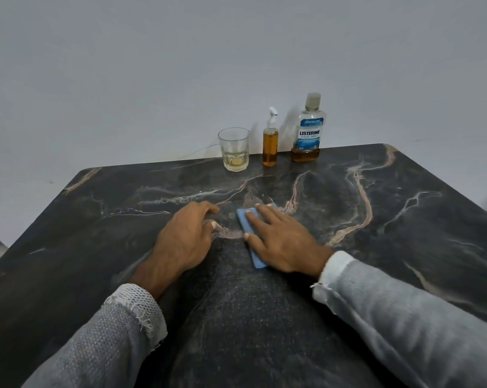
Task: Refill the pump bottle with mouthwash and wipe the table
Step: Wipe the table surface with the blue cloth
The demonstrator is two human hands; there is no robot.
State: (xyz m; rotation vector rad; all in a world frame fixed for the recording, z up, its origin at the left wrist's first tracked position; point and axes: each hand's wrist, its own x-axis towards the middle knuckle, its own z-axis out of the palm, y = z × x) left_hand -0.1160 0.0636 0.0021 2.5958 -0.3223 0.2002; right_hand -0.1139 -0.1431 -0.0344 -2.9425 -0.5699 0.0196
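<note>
My right hand (282, 242) lies flat with its fingers spread, pressing a folded blue cloth (249, 239) onto the dark marble table (390, 233) near its middle. My left hand (185, 239) rests beside it on the tabletop, fingers loosely curled, holding nothing. At the far edge stands a slim pump bottle (270, 144) nearly full of amber liquid, its white pump head on. To its right stands the Listerine mouthwash bottle (308, 133), capped, with a little amber liquid at the bottom.
A clear drinking glass (234, 149) with a little pale liquid stands left of the pump bottle. A plain white wall rises right behind the table's far edge. A thin wire runs behind the glass.
</note>
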